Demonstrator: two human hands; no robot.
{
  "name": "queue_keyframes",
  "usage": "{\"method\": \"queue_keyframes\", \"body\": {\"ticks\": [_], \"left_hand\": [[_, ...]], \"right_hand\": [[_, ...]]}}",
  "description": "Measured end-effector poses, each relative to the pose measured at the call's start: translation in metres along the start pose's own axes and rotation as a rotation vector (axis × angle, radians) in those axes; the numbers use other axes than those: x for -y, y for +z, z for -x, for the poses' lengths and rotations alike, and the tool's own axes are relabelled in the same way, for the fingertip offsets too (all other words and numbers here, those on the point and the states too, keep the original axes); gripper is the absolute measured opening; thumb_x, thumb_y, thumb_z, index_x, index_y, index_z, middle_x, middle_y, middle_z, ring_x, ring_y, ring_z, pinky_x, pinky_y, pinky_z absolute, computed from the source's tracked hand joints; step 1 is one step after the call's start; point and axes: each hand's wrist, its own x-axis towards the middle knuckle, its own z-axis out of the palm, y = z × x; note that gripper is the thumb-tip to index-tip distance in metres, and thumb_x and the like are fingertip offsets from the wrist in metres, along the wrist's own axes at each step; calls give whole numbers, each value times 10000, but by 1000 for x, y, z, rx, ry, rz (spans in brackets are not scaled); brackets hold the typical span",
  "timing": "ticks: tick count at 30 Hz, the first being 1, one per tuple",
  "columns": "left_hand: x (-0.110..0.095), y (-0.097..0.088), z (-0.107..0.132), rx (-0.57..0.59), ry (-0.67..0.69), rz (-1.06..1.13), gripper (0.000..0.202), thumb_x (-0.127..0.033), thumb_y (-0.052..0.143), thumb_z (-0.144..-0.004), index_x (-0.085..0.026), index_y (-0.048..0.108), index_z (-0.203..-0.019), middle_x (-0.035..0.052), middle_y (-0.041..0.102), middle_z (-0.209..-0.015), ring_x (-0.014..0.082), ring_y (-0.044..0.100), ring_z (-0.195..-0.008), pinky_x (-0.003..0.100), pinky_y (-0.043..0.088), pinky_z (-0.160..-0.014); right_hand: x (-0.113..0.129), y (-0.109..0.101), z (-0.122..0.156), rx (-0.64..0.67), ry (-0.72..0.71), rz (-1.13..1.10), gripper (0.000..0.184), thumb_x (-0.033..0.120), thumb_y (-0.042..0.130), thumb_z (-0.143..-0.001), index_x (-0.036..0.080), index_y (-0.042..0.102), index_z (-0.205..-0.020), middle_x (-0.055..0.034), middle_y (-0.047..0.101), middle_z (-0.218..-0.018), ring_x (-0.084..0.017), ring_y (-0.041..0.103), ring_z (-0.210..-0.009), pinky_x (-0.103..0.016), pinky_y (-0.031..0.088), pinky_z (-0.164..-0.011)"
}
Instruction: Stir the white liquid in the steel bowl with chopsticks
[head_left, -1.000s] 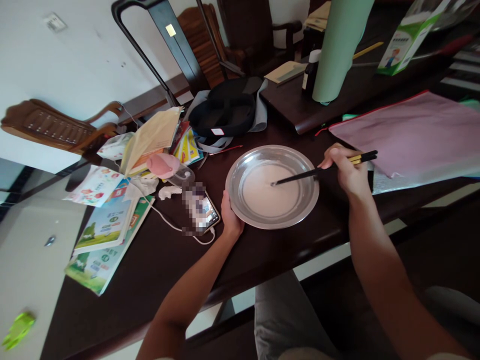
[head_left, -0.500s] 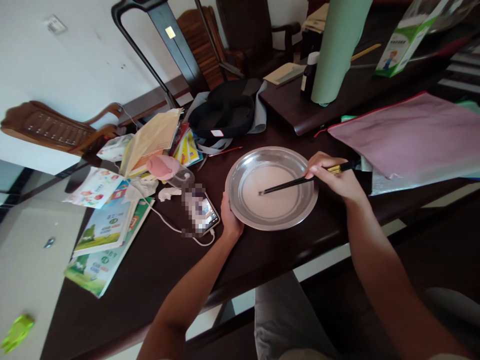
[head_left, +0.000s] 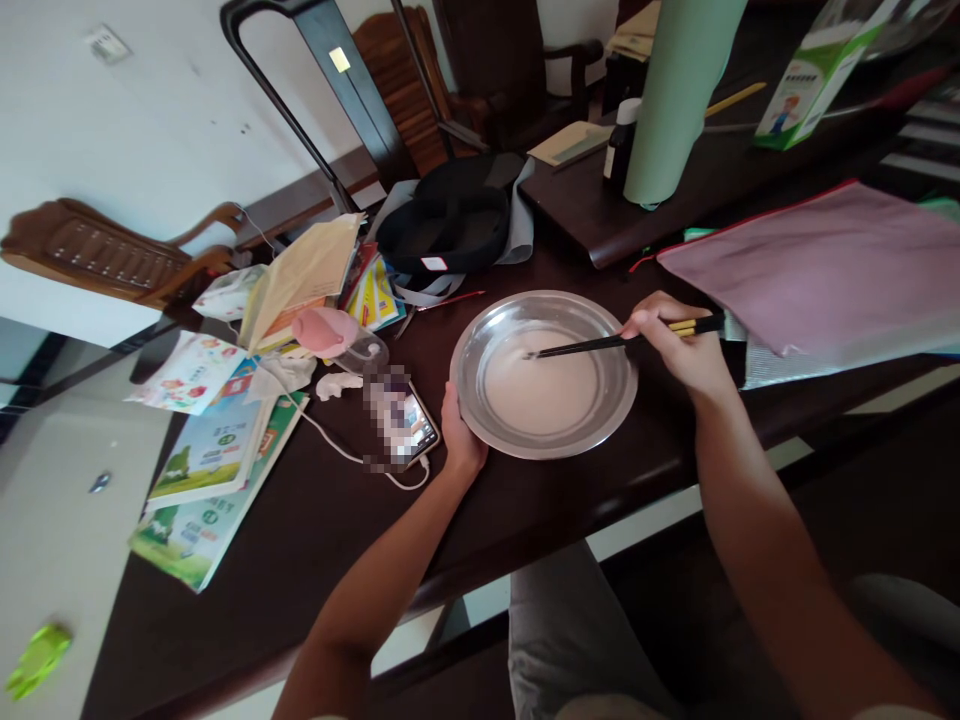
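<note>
Dark and shiny, the wooden table (head_left: 555,495) holds a round metal bowl (head_left: 620,388) of milky liquid (head_left: 540,398), near the middle. At the bowl's eight o'clock, the left hand (head_left: 463,440) touches its side; some fingers are hidden, so I can't tell how it grips. Near three o'clock, the right hand (head_left: 671,345) pinches black chopsticks (head_left: 581,347), tips in the liquid. The bowl looks stiff and probably slides easily; its rim seems best to hold. The chopsticks are likely light and smooth, best held toward the thick end.

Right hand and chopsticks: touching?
Touching. The head view shows the right hand closed around the chopsticks, which extend from its grip out over the metal bowl.
</note>
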Motion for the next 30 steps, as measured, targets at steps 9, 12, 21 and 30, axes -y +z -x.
{"method": "queue_keyframes", "body": {"ticks": [9, 12, 21, 30], "left_hand": [[-1, 2, 1, -10, -2, 12, 338, -515, 657, -893, -200, 782, -886, 55, 812, -962, 281, 695, -1189, 420, 487, -1102], [-1, 3, 2, -11, -8, 10, 340, -512, 648, -899, -200, 782, -875, 54, 813, -953, 285, 695, -1191, 425, 489, -1100], [0, 1, 1, -11, 4, 3, 339, -523, 679, -875, -201, 785, -891, 59, 812, -982, 293, 688, -1208, 429, 478, -1115], [0, 0, 0, -3, 0, -15, 355, -540, 671, -873, -207, 782, -923, 60, 812, -1028, 290, 681, -1224, 425, 484, -1109]], "right_hand": [[0, 1, -1, 96, -25, 8, 323, 511, 704, -923, 280, 766, -706, -29, 701, -724, -216, 646, -770, -385, 488, -742], [-3, 0, 0, -53, -23, -32, 396, 508, 665, -954, 277, 733, -640, -20, 651, -662, -201, 609, -704, -385, 470, -726], [1, 2, 0, 1, -9, 21, 384, 558, 694, -915, 274, 751, -663, -32, 674, -694, -212, 626, -745, -391, 482, -753], [1, 2, 1, 106, -7, -3, 341, 534, 701, -919, 280, 768, -700, -38, 697, -728, -220, 647, -779, -395, 492, -752]]}}
